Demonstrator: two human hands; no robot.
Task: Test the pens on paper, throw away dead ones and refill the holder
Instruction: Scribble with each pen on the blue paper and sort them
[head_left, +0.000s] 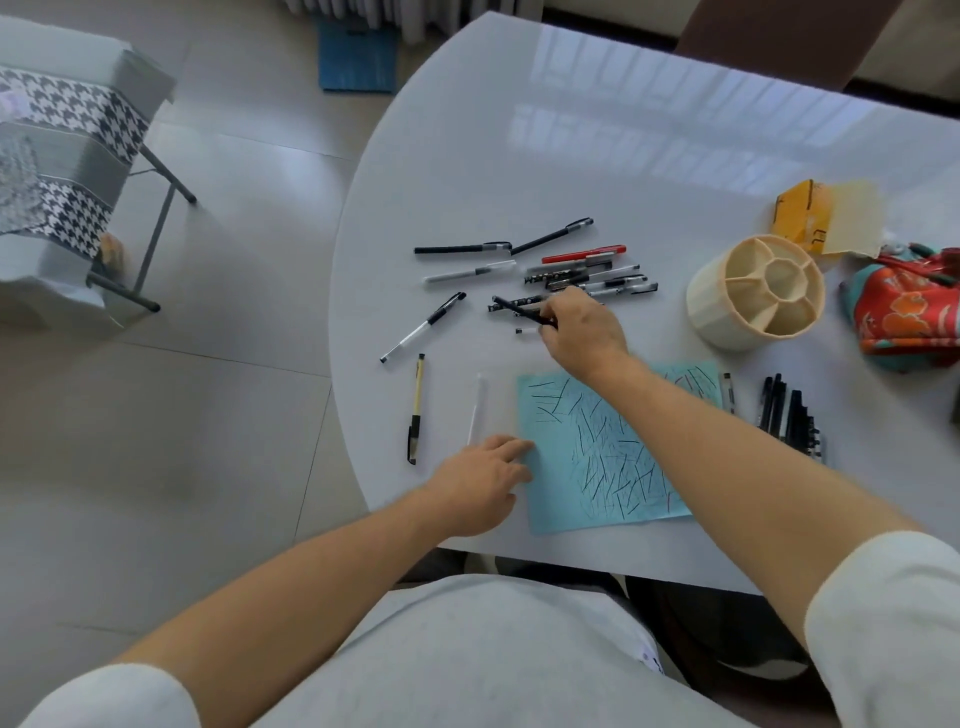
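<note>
A black pen (522, 312) is pinched in the curled fingers of the right hand (582, 327), which is stretched out over a loose cluster of pens (592, 275) near the middle of a white table (623, 156). The pen is held tilted, its far end pointing left. The left hand (480, 483) is laid flat at the near left corner of a light blue sheet of paper (608, 457), its fingers relaxed and spread, with the fingertips touching the paper's edge. The sheet is covered with short dark test strokes and is crossed by the right forearm.

A cream pen holder (756, 296) with divided compartments is seen standing upright to the right of the cluster, no pens visible in it. A row of dark pens (789, 415) is laid side by side just right of the paper. More pens are scattered to the left: a clear pen with a black cap (422, 327), a yellow-barrelled pen (415, 410) and a white pen (478, 410) just beside the left hand. A red patterned pouch (906, 312) and a yellow packet (802, 213) are seen at the far right edge of the table. A houndstooth-covered stand (78, 145) is visible on the tiled floor to the left.
</note>
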